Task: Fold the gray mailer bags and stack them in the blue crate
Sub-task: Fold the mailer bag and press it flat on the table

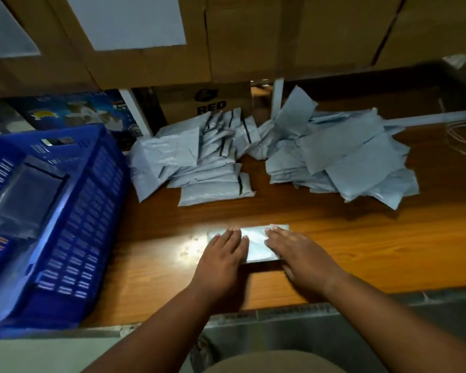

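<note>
Cardboard box (pixel 207 103) apparently reads "RED".

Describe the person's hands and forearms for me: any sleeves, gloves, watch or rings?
Both forearms are bare as far as the frame shows, with no sleeves. The left hand and right hand wear no gloves. No watch, bracelet or ring is visible. Fingernails look short and pale.

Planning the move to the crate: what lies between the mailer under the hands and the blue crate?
Only bare wooden tabletop, with light glare, between the folded mailer bag and the blue crate, in the head view.
</note>
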The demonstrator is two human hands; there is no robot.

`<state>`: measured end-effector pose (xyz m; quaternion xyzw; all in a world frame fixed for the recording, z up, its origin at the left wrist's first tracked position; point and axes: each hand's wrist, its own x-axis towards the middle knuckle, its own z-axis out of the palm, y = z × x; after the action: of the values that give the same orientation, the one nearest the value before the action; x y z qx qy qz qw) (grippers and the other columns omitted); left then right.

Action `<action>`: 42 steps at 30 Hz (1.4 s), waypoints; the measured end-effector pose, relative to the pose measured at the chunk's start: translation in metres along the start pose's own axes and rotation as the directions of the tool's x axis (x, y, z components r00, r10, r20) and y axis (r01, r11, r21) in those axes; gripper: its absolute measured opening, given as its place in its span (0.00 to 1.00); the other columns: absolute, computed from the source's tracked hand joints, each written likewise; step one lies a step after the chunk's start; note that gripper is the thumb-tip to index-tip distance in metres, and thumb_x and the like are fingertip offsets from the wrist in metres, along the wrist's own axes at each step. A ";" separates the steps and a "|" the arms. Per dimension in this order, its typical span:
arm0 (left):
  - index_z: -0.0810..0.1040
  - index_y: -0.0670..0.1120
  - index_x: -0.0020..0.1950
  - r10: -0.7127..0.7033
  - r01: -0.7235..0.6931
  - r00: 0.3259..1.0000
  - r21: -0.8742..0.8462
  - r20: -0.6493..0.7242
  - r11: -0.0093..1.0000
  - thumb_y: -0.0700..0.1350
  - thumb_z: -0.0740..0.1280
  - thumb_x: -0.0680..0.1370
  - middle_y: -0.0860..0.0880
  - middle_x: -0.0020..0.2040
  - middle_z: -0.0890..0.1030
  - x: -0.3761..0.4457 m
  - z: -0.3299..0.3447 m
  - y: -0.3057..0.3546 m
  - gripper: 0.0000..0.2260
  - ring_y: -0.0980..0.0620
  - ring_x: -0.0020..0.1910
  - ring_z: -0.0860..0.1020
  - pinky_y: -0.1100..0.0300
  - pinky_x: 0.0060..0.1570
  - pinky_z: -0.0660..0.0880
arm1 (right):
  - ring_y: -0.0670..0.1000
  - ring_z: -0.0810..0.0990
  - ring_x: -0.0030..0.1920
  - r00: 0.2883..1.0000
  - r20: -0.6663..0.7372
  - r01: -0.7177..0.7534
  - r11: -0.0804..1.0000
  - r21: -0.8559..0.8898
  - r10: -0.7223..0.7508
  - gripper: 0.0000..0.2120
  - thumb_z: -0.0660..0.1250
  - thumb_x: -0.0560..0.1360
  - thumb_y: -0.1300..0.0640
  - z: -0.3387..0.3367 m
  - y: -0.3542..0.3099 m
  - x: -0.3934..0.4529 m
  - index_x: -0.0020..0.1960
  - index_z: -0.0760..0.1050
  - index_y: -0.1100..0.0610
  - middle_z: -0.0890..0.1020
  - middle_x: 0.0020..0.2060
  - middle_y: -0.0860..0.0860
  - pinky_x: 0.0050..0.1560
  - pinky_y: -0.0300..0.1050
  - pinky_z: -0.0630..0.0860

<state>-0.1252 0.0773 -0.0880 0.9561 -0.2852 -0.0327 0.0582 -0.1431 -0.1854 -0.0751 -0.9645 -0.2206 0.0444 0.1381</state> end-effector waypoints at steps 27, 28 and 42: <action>0.37 0.44 0.86 -0.060 0.059 0.994 0.017 0.093 0.998 0.67 0.45 0.83 0.41 0.86 0.35 -0.029 0.016 -0.010 0.41 0.45 0.84 0.32 0.41 0.83 0.44 | 0.55 0.36 0.86 0.994 0.094 -0.032 0.976 -0.214 0.054 0.38 0.48 0.85 0.37 0.037 -0.078 0.040 0.88 0.42 0.53 0.41 0.87 0.55 0.84 0.62 0.37; 0.38 0.43 0.86 -0.048 0.047 0.995 0.010 0.086 0.999 0.66 0.47 0.82 0.40 0.86 0.36 -0.028 0.016 -0.010 0.41 0.44 0.85 0.33 0.41 0.83 0.45 | 0.54 0.35 0.85 0.993 0.097 -0.048 0.977 -0.205 0.069 0.38 0.47 0.85 0.37 0.040 -0.077 0.040 0.88 0.41 0.53 0.40 0.86 0.55 0.84 0.62 0.37; 0.41 0.40 0.86 -0.012 0.016 0.997 -0.062 0.080 0.998 0.71 0.56 0.76 0.37 0.86 0.37 -0.024 0.020 -0.010 0.51 0.42 0.85 0.34 0.42 0.84 0.44 | 0.55 0.38 0.86 0.996 0.048 -0.063 0.978 -0.199 0.074 0.40 0.51 0.83 0.36 0.059 -0.070 0.040 0.87 0.47 0.57 0.43 0.87 0.57 0.85 0.61 0.47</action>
<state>-0.1415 0.0972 -0.1086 0.9538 -0.2795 -0.0801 0.0764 -0.1449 -0.0926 -0.1124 -0.9789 -0.1943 0.0536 0.0339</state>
